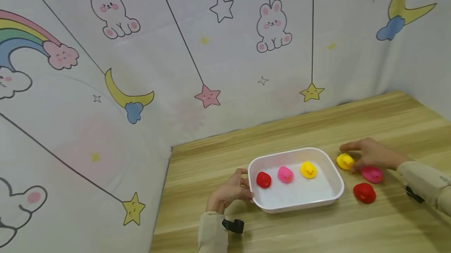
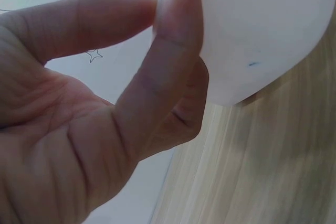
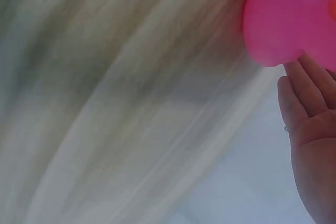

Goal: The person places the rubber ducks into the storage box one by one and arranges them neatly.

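A white plastic tray [image 1: 303, 194] stands on the wooden table, and my left hand [image 1: 229, 191] pinches its left rim between thumb and fingers. In the left wrist view the tray wall [image 2: 262, 19] rises beside those fingers. Inside the tray sit a red rubber duck [image 1: 263, 180], a pink one [image 1: 285, 175] and a yellow one [image 1: 308, 170] in a row. Right of the tray, my right hand [image 1: 377, 154] reaches over a second yellow duck [image 1: 345, 161], index finger and thumb spread to either side of it. A second pink duck [image 1: 372, 174] lies just under that hand.
A second red duck [image 1: 364, 193] lies on the table near the tray's right end. Behind the wooden table [image 1: 204, 155] hangs a white cloth [image 1: 239, 69] printed with rabbits, stars and moons. Each sleeve has a black strap at the wrist.
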Action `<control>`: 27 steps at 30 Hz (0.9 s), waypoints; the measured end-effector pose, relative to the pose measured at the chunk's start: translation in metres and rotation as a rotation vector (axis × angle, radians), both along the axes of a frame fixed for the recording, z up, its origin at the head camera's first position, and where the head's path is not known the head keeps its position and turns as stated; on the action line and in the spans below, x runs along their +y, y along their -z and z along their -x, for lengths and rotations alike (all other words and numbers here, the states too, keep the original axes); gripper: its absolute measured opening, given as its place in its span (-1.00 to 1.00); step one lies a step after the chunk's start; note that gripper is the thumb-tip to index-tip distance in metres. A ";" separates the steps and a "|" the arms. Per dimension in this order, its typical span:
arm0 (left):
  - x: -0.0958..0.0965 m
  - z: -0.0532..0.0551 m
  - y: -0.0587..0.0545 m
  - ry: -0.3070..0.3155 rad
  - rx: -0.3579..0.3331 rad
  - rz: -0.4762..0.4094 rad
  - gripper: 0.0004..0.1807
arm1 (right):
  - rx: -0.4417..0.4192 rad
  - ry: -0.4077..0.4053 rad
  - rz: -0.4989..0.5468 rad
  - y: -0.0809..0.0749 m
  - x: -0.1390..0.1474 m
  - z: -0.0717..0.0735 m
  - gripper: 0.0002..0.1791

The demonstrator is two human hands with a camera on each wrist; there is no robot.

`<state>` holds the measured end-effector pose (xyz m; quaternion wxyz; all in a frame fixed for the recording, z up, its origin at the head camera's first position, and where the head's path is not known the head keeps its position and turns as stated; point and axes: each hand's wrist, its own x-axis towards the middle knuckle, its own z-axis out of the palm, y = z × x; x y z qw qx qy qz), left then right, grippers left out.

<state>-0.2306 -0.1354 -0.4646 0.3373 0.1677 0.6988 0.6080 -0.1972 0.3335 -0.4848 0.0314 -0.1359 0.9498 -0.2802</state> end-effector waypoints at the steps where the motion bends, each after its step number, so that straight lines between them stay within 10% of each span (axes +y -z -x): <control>1: 0.000 0.000 0.000 0.000 0.000 0.000 -0.16 | 0.005 -0.012 -0.005 0.000 -0.001 0.000 -0.24; 27: 0.000 0.001 -0.002 -0.006 -0.001 0.008 -0.16 | 0.100 0.030 0.110 -0.005 0.000 0.005 -0.30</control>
